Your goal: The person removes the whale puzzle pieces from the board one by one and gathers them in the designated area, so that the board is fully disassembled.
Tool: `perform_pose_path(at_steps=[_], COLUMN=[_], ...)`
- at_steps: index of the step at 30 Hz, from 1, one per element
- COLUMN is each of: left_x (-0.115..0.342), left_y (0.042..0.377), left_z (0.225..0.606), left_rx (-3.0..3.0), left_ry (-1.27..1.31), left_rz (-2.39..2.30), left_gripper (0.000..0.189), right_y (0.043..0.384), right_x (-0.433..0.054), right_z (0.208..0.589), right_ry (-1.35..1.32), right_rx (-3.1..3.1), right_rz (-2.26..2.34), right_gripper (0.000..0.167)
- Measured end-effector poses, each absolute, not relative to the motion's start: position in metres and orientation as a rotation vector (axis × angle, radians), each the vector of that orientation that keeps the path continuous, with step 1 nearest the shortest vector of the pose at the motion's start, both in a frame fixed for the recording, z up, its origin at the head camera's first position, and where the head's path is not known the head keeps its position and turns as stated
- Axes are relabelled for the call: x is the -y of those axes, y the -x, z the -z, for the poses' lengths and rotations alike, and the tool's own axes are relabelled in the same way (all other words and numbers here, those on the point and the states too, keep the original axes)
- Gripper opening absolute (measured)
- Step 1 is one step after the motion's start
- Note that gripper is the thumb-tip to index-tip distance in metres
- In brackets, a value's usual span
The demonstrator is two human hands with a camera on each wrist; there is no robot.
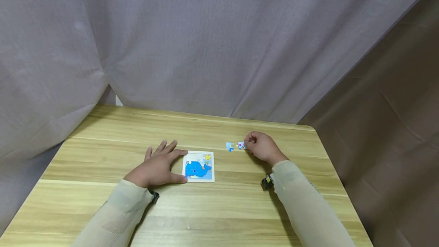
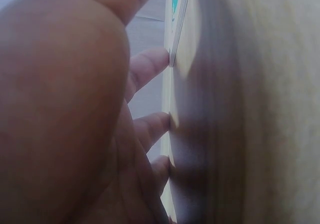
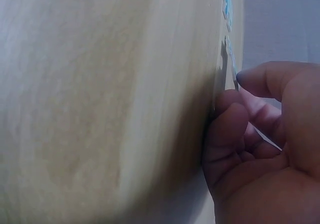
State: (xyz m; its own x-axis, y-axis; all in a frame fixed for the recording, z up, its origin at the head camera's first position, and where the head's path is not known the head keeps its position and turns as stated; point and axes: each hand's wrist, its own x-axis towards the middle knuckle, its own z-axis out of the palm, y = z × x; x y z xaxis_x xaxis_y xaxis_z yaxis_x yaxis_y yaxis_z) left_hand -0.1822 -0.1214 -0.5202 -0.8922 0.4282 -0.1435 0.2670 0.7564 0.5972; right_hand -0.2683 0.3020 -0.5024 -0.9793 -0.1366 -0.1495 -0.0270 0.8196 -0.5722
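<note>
A square puzzle board (image 1: 213, 167) with a pale rim lies on the table, its picture a blue whale under a yellow sun. The upper left of the picture shows a blank pale area. My left hand (image 1: 157, 167) rests at the board's left side, thumb at the near corner and index finger at the far corner, other fingers spread on the table. To the board's right, my right hand (image 1: 262, 147) pinches a light-blue jigsaw piece (image 1: 241, 145) with a pink swirl. In the right wrist view this piece (image 3: 231, 54) tilts up off the tabletop. Another jigsaw piece (image 1: 229, 146) lies just left of it.
The wooden table (image 1: 205, 216) runs back to a grey curtain (image 1: 192, 48) hanging along its far edge. A darker curtain (image 1: 387, 125) hangs on the right. Each wrist wears a small dark device, such as the one (image 1: 267, 183) on the right.
</note>
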Motion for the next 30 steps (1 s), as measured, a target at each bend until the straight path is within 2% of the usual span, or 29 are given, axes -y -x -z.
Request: perform_pose_path(at_steps=[30], left_x=[0.1206], left_y=[0.1815], left_z=[0.5171], left_rx=[-2.676], left_ry=[-0.544], left_rz=[-0.861], left_gripper=[0.095], right_y=[0.2611], right_x=[-0.2992], right_z=[0.5043], right_ry=[0.07], right_rx=[-2.9], right_rz=[0.842], right_gripper=[0.015])
